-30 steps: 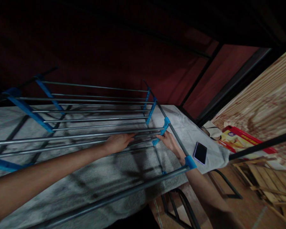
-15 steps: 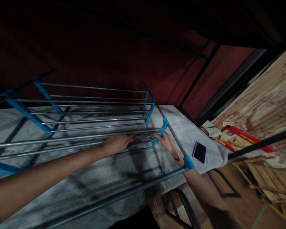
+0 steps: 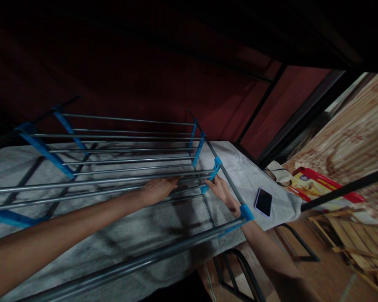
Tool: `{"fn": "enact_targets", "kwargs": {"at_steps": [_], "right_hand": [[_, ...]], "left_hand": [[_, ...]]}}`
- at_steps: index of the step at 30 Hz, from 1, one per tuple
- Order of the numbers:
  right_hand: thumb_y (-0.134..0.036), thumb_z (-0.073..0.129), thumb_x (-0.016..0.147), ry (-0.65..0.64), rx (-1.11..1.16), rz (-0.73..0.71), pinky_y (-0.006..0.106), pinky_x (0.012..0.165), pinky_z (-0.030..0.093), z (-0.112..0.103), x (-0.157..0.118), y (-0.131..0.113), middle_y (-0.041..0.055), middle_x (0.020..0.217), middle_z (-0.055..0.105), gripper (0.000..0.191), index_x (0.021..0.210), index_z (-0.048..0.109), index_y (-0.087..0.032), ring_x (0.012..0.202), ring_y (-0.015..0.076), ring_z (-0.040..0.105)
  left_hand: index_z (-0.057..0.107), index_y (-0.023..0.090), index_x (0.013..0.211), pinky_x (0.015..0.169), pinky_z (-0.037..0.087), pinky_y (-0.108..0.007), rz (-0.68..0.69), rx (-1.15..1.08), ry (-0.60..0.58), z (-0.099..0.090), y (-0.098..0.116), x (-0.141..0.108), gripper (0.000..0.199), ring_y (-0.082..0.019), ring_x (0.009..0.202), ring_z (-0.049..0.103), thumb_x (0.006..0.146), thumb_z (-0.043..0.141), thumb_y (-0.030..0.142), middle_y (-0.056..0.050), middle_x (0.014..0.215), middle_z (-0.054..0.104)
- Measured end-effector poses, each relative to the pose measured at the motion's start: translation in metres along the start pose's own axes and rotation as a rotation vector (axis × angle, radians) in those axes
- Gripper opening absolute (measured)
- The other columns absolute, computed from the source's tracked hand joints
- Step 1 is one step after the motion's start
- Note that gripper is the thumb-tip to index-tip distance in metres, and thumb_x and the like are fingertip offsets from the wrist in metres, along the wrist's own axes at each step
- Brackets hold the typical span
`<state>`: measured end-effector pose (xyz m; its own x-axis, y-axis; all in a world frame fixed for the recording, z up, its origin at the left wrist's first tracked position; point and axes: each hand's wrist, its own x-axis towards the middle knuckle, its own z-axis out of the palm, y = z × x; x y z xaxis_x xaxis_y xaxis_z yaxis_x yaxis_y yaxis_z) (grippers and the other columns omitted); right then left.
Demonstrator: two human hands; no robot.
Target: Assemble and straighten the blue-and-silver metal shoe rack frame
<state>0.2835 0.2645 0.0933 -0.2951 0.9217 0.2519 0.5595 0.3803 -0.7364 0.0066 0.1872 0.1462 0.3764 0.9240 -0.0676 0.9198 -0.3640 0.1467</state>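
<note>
A rack of grey metal tubes [image 3: 132,160] with blue plastic connectors lies on a pale cloth [image 3: 138,243]. My left hand [image 3: 159,189] is closed around one of the tubes in the middle of the rack, its fingertips partly hidden behind the metal. To its right, my right hand [image 3: 219,187] grips a blue connector [image 3: 213,174] where the tube ends meet it. Near my right forearm is another blue corner connector [image 3: 247,212], joined to a thick front tube [image 3: 151,259].
A phone [image 3: 263,202] lies on the cloth to the right of the rack. Beyond it are a red and yellow box [image 3: 318,184] and a white object [image 3: 279,172]. Dark metal bars [image 3: 261,105] frame the space. Lower right is a wooden slatted piece [image 3: 359,239].
The rack's left end and front tube have shifted slightly in view. Both hands stay at the same places on the rack.
</note>
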Motion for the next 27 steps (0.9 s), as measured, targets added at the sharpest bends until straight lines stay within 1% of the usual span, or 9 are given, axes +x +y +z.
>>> {"fn": "enact_targets", "kwargs": {"at_steps": [3, 5, 8, 10, 13, 16, 20, 23, 27], "right_hand": [[-0.033, 0.058, 0.078, -0.015, 0.11, -0.006, 0.039, 0.079, 0.051, -0.004, 0.0, 0.0, 0.0033, 0.082, 0.068, 0.017, 0.089, 0.063, -0.021, 0.078, 0.0232, 0.062], [-0.032, 0.061, 0.073, -0.02, 0.22, -0.013, 0.041, 0.083, 0.052, -0.011, 0.001, 0.0, 0.0041, 0.085, 0.07, 0.016, 0.085, 0.065, -0.022, 0.083, 0.0248, 0.064], [-0.036, 0.066, 0.072, 0.019, 0.359, -0.023, 0.043, 0.093, 0.05, -0.026, 0.008, -0.001, 0.0061, 0.103, 0.072, 0.025, 0.094, 0.069, -0.024, 0.1, 0.0272, 0.064], [-0.039, 0.072, 0.072, 0.066, 0.53, 0.003, 0.045, 0.1, 0.047, -0.037, 0.012, -0.004, 0.0068, 0.114, 0.071, 0.036, 0.104, 0.069, -0.024, 0.11, 0.028, 0.063], [-0.044, 0.076, 0.071, 0.049, 0.711, 0.082, 0.046, 0.105, 0.046, -0.049, 0.015, -0.013, 0.0076, 0.112, 0.073, 0.04, 0.106, 0.072, -0.023, 0.111, 0.0287, 0.064], [-0.045, 0.076, 0.072, 0.029, 0.691, 0.123, 0.046, 0.105, 0.047, -0.057, 0.012, -0.025, 0.007, 0.115, 0.072, 0.037, 0.102, 0.074, -0.023, 0.111, 0.0288, 0.065], [-0.048, 0.072, 0.077, 0.038, 0.612, 0.149, 0.043, 0.104, 0.049, -0.063, 0.008, -0.04, 0.0053, 0.117, 0.072, 0.041, 0.11, 0.073, -0.023, 0.112, 0.0265, 0.065], [-0.049, 0.067, 0.081, -0.022, 0.568, 0.137, 0.043, 0.104, 0.048, -0.065, 0.01, -0.048, 0.0054, 0.113, 0.073, 0.046, 0.118, 0.07, -0.022, 0.109, 0.0247, 0.065], [-0.046, 0.063, 0.084, -0.104, 0.48, 0.07, 0.043, 0.102, 0.048, -0.068, 0.014, -0.05, 0.0056, 0.113, 0.072, 0.045, 0.121, 0.068, -0.021, 0.106, 0.0235, 0.064]], "left_hand": [[0.039, 0.017, 0.147, 0.107, 0.044, -0.041, 0.117, 0.132, 0.108, 0.008, 0.003, -0.014, 0.052, -0.027, 0.13, 0.054, 0.096, 0.041, 0.021, -0.017, 0.143, 0.055], [0.039, 0.018, 0.147, 0.114, 0.037, -0.039, 0.242, 0.246, 0.17, 0.007, 0.008, -0.028, 0.054, -0.024, 0.136, 0.048, 0.094, 0.036, 0.01, -0.014, 0.147, 0.051], [0.043, 0.017, 0.145, 0.117, 0.031, -0.037, 0.433, 0.398, 0.294, -0.004, 0.021, -0.043, 0.052, -0.02, 0.141, 0.042, 0.096, 0.03, 0.006, -0.01, 0.15, 0.049], [0.043, 0.016, 0.144, 0.118, 0.03, -0.039, 0.464, 0.457, 0.383, -0.016, 0.028, -0.043, 0.049, -0.022, 0.142, 0.039, 0.098, 0.029, 0.009, -0.01, 0.152, 0.046], [0.039, 0.012, 0.146, 0.111, 0.039, -0.043, 0.348, 0.421, 0.428, -0.032, 0.033, -0.031, 0.048, -0.025, 0.135, 0.047, 0.098, 0.03, 0.012, -0.014, 0.146, 0.051], [0.042, 0.013, 0.143, 0.092, 0.051, -0.036, 0.184, 0.297, 0.31, -0.04, 0.033, -0.015, 0.048, -0.024, 0.114, 0.062, 0.095, 0.038, 0.01, -0.014, 0.13, 0.061], [0.053, 0.022, 0.132, 0.075, 0.054, -0.031, 0.035, 0.157, 0.204, -0.04, 0.03, 0.001, 0.038, -0.022, 0.1, 0.068, 0.096, 0.041, 0.015, -0.009, 0.123, 0.065], [0.056, 0.024, 0.128, 0.071, 0.053, -0.032, -0.004, 0.133, 0.2, -0.04, 0.027, 0.006, 0.034, -0.023, 0.094, 0.07, 0.1, 0.037, 0.023, -0.009, 0.122, 0.066], [0.053, 0.024, 0.132, 0.068, 0.052, -0.034, 0.012, 0.155, 0.19, -0.043, 0.025, 0.008, 0.038, -0.025, 0.094, 0.07, 0.101, 0.032, 0.026, -0.008, 0.123, 0.066]]}}
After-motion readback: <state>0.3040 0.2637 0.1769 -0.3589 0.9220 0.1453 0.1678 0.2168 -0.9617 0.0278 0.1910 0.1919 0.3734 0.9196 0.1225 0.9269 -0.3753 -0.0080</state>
